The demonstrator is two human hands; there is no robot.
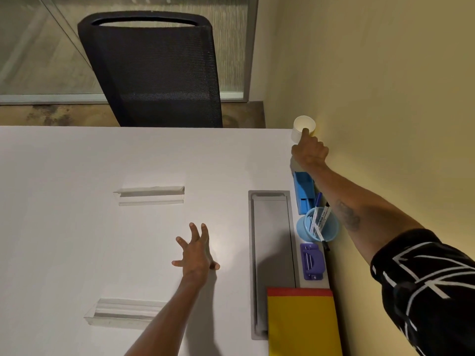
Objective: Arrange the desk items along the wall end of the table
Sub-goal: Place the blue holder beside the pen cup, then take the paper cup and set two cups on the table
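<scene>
My right hand (309,150) reaches to the far corner by the wall and grips a white paper cup (302,125), thumb over its rim. Along the wall edge behind it lie a blue holder (304,191), a light blue cup with markers (317,227), a purple hole punch (311,260) and a yellow folder with a red edge (303,322). My left hand (196,253) rests flat on the white table (77,227) with its fingers spread, holding nothing.
A grey cable hatch (271,253) is set into the table beside the row of items. Two clear acrylic stands (151,195) (123,313) lie on the left part of the table. A black mesh chair (154,70) stands behind the far edge.
</scene>
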